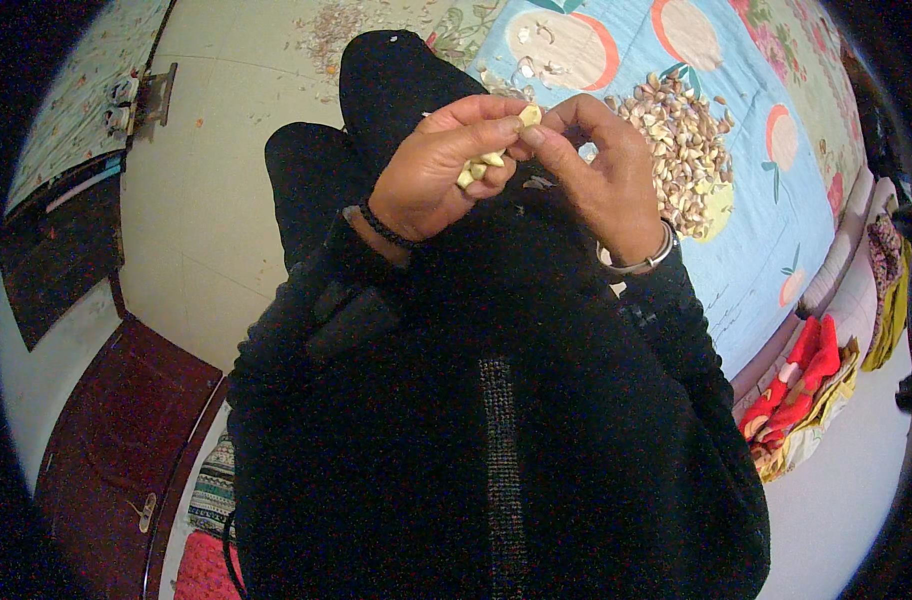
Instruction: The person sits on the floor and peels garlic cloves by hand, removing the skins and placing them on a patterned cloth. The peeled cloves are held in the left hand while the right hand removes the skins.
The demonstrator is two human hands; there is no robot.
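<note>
Several pale peeled garlic cloves (pixel 477 169) rest in the curled lower fingers of my left hand (pixel 448 161). Between that hand's thumb and forefinger is one more garlic clove (pixel 531 115), its tip pointing up. My right hand (pixel 609 169) meets it from the other side, thumb and fingertips pressed at the clove's lower end. Whether the right fingers hold a bit of skin is too small to tell. Beyond my right hand lies a heap of unpeeled garlic cloves (pixel 685 150) on a blue printed cloth (pixel 763 225). Both hands are above my dark-clothed lap.
Loose garlic skins (pixel 527 67) lie on the cloth, and more scraps (pixel 343 37) litter the tiled floor (pixel 200 187). To the left stands a dark red wooden cabinet (pixel 125 420). Folded red fabric (pixel 797 375) lies at the right edge.
</note>
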